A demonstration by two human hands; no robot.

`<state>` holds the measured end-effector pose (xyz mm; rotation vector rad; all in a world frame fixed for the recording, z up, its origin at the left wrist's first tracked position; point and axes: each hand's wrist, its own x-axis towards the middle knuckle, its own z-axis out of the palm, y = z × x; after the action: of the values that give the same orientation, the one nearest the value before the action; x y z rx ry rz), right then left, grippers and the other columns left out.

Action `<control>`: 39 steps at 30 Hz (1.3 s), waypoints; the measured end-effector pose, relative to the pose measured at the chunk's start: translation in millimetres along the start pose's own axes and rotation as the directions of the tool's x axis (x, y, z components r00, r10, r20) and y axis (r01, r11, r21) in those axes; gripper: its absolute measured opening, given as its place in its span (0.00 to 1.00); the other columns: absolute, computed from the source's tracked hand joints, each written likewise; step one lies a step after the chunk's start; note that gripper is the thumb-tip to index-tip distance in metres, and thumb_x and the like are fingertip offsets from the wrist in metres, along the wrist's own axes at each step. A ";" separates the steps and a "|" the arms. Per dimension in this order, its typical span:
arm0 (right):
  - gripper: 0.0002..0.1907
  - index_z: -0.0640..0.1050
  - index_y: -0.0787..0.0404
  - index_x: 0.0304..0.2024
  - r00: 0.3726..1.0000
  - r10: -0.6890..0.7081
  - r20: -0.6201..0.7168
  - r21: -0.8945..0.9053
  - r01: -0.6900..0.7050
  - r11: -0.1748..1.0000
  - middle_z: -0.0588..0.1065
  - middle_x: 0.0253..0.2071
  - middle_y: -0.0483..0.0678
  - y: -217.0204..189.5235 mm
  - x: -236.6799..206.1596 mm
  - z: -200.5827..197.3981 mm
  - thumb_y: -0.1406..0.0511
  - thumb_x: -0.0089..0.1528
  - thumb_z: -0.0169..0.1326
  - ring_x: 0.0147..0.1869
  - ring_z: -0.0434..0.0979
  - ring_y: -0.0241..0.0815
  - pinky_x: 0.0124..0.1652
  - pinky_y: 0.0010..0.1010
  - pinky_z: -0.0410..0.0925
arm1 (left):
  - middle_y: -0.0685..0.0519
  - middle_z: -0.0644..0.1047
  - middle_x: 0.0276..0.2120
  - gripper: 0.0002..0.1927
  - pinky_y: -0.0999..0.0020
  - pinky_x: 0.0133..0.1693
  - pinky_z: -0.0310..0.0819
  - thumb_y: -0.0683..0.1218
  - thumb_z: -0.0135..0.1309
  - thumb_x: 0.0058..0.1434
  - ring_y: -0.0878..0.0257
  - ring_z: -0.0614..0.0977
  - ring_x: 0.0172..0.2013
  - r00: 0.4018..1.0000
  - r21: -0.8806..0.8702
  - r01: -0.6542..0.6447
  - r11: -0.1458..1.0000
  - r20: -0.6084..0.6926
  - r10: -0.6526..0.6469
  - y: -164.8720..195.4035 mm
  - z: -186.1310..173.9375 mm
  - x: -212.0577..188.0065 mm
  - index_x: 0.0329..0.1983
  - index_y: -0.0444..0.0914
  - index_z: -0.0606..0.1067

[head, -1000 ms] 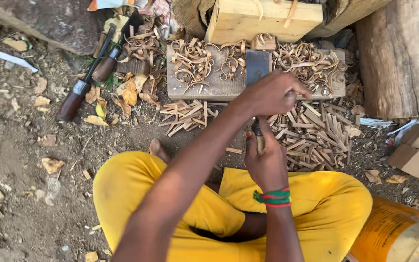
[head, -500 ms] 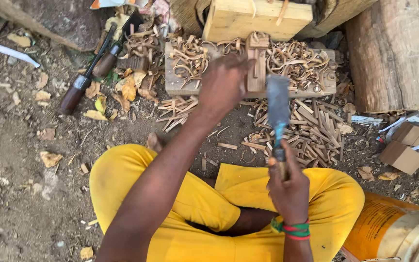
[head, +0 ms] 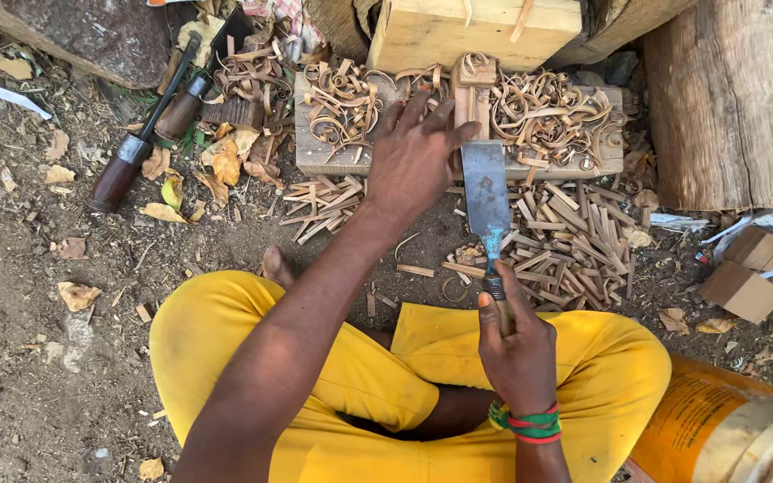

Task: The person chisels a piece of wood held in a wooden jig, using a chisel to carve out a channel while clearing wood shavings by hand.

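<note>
- Tools: two dark-handled tools [head: 131, 156] lie on the dirt at far left, well apart from both hands.
- Left hand [head: 415, 156]: fingers spread, palm down on the small wood piece [head: 469, 89] atop the work block [head: 333, 154], among curled shavings [head: 543, 112].
- Chisel [head: 487, 201]: broad blade points away, just beside the left hand.
- Right hand [head: 516, 344]: closed around the chisel handle, above the yellow-trousered lap.
- Split sticks [head: 574, 237]: piled on the ground at right.

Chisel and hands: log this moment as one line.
right hand: grips chisel handle, blade pointing away | left hand: fingers spread on wood strip atop board | around: shavings, wood sticks
</note>
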<state>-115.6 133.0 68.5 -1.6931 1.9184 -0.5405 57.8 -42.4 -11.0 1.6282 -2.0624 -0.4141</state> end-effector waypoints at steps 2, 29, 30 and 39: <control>0.25 0.73 0.57 0.65 1.000 -0.001 0.021 -0.037 0.002 0.999 0.70 0.24 0.54 -1.2 1.6 0.5 0.63 0.66 0.56 0.22 0.60 0.37 0.25 0.30 0.64 | 0.48 0.73 0.63 0.24 0.34 0.66 0.54 0.45 0.65 0.53 0.43 0.67 0.66 1.000 -0.016 0.018 1.000 0.014 -0.018 1.9 -4.8 -0.2 0.54 0.57 0.80; 0.24 0.75 0.57 0.63 0.999 0.024 0.043 -0.050 -0.022 0.998 0.69 0.21 0.49 -10.7 -0.9 -4.9 0.61 0.64 0.58 0.22 0.61 0.33 0.25 0.29 0.64 | 0.42 0.79 0.53 0.22 0.37 0.63 0.59 0.43 0.58 0.57 0.45 0.72 0.62 0.997 -0.045 0.042 0.998 -0.058 -0.045 9.9 -7.9 -5.7 0.55 0.51 0.81; 0.24 0.75 0.58 0.62 0.999 -0.014 0.037 -0.028 0.015 1.000 0.71 0.22 0.47 -10.9 -0.6 -4.9 0.62 0.64 0.58 0.21 0.63 0.31 0.25 0.28 0.65 | 0.43 0.80 0.53 0.23 0.38 0.63 0.60 0.43 0.58 0.56 0.45 0.72 0.62 0.997 -0.040 0.043 0.998 -0.060 -0.046 9.8 -8.7 -5.9 0.55 0.52 0.81; 0.26 0.73 0.53 0.67 0.969 0.214 0.127 -0.181 -0.189 0.965 0.63 0.22 0.60 -16.2 3.2 -5.7 0.62 0.66 0.57 0.24 0.54 0.39 0.25 0.35 0.58 | 0.44 0.80 0.52 0.27 0.37 0.63 0.60 0.41 0.58 0.52 0.46 0.72 0.62 0.997 -0.040 0.051 0.998 -0.055 -0.053 9.7 -6.9 -6.0 0.57 0.52 0.80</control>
<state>-106.8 127.3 82.4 -1.5638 2.0452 -0.1761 54.6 -33.8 -1.3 1.6546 -1.9627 -0.4184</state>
